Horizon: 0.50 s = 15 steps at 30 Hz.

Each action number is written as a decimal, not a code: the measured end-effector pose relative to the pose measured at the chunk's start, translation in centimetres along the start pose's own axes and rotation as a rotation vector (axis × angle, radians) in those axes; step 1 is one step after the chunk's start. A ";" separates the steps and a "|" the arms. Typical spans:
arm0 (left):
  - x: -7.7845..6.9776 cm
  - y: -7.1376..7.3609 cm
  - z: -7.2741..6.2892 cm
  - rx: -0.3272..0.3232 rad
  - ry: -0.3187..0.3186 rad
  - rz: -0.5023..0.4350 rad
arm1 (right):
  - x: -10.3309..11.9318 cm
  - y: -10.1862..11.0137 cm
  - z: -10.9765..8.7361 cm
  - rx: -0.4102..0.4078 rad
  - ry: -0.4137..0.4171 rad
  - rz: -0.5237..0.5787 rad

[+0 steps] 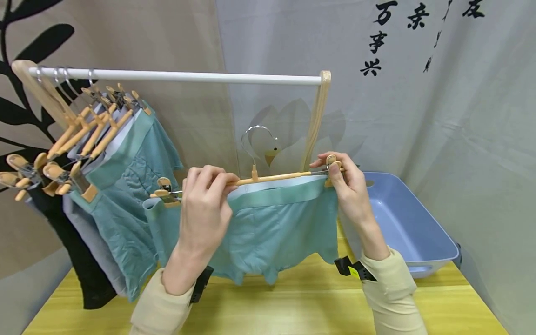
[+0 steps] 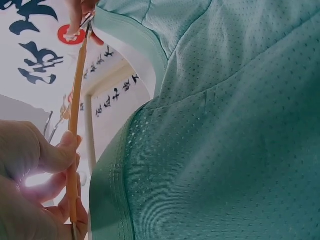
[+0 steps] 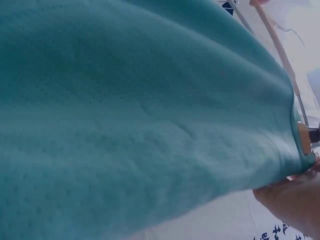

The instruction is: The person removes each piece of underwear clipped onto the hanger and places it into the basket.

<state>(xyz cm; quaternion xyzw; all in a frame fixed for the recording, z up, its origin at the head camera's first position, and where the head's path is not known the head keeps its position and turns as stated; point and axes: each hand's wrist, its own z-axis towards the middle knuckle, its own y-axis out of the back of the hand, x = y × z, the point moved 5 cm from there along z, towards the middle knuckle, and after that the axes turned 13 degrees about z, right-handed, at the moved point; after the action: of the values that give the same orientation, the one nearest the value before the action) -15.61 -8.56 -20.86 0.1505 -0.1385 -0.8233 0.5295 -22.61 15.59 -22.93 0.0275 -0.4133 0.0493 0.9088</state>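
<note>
A wooden clip hanger [image 1: 280, 177] with a metal hook is held up in front of the rack. My left hand [image 1: 205, 211] grips its bar left of the hook; in the left wrist view thumb and fingers close round the bar [image 2: 74, 170]. At the other end, my right hand [image 1: 351, 193] pinches the right clip [image 1: 331, 160]. Teal shorts [image 1: 276, 228] hang from the hanger by their waistband, with the left clip [image 1: 165, 193] on the far left corner. In the right wrist view the right clip [image 3: 304, 139] sits on the cloth's edge, and the hand is partly out of frame.
Behind stands a wooden rack with a white rail [image 1: 188, 77]. At its left end hang several clip hangers with teal shorts [image 1: 125, 200], a grey garment [image 1: 94, 237] and a black one [image 1: 69, 251]. A blue basin [image 1: 402, 228] stands right on the wooden table [image 1: 293, 302].
</note>
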 end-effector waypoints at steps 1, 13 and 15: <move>0.0 0.0 0.0 0.002 0.004 0.003 | 0.0 0.0 0.0 0.002 -0.003 0.026; -0.1 -0.1 -0.2 0.001 0.018 0.014 | 0.8 0.0 -0.6 -0.048 0.022 0.266; -0.1 -0.1 -0.3 0.002 0.018 0.012 | 0.9 -0.1 -0.6 -0.059 0.029 0.302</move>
<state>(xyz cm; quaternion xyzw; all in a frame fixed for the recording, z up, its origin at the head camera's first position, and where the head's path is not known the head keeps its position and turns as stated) -15.55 -8.47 -21.11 0.1576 -0.1355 -0.8186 0.5354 -21.56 15.65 -22.64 -0.0624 -0.4008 0.1735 0.8974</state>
